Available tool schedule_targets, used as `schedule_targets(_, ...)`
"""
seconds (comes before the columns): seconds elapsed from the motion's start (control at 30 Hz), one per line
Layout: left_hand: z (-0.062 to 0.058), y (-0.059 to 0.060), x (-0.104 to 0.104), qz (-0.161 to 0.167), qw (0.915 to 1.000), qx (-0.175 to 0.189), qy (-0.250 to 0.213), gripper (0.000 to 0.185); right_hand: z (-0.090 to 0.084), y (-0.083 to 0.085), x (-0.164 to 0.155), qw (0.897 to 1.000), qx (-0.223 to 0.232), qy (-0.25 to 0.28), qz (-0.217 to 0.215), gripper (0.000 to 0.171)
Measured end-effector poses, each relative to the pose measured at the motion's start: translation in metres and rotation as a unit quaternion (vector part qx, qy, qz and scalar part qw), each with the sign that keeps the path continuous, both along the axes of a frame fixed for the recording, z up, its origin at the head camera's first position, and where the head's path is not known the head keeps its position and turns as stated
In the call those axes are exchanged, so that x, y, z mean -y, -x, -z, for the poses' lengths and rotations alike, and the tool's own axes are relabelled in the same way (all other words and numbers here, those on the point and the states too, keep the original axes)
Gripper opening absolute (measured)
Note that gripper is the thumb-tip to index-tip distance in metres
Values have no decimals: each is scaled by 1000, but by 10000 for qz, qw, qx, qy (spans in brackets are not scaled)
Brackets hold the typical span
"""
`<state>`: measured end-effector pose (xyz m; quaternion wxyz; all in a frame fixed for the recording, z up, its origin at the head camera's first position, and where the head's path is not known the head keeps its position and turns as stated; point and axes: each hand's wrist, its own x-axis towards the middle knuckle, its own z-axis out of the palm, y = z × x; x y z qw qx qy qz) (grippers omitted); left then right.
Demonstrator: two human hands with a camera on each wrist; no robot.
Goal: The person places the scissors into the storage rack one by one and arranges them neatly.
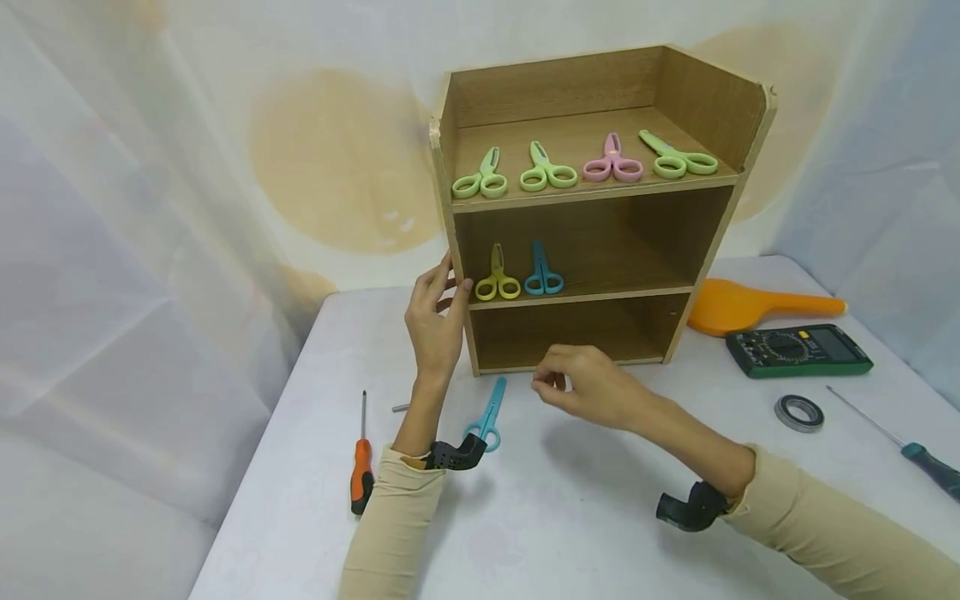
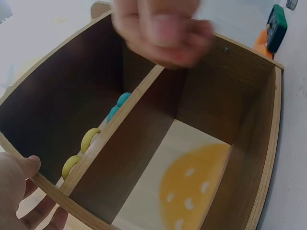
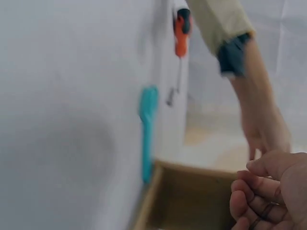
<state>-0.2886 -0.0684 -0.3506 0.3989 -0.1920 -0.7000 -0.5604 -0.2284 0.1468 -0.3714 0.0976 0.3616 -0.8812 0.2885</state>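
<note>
My left hand (image 1: 438, 325) holds the left side panel of a wooden shelf unit (image 1: 585, 296), its thumb at the front edge and its fingers outside. Close by, on the middle shelf, stand yellow scissors (image 1: 498, 279) and blue scissors (image 1: 543, 275). My right hand (image 1: 592, 387) is raised in front of the bottom compartment, its fingers loosely curled with nothing visible in them. Light blue scissors (image 1: 492, 408) lie on the table between my forearms, handles toward me; the right wrist view shows these scissors (image 3: 147, 129) blurred, near the unit's corner.
Green scissors (image 1: 547, 171) and pink scissors (image 1: 612, 162) are among several on the top shelf. An orange-handled screwdriver (image 1: 362, 467) and a small metal piece (image 1: 401, 408) lie left. Rightward are an orange paddle-shaped object (image 1: 738, 304), multimeter (image 1: 798, 350), tape roll (image 1: 798, 413) and another screwdriver (image 1: 926, 462).
</note>
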Motion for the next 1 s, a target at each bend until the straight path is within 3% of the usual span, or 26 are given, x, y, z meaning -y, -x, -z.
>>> schedule_targets(0.23,1,0,0,-2,10000,-77,-54,44,52,-2,24,9990,423,-103,35,4)
schedule_targets(0.37,0,-1,0,34,9999,-95,-98,44,71,1,34,9981,606,-66,60,4)
schedule_targets(0.7,-5,-4,0,-22,10000,-18,-60,44,82,4,63,9949,765,-215,617,18)
schedule_targets(1.0,-2,-2,-1,30,10000,-25,-58,44,85,6,62,9931,812,-248,807,12)
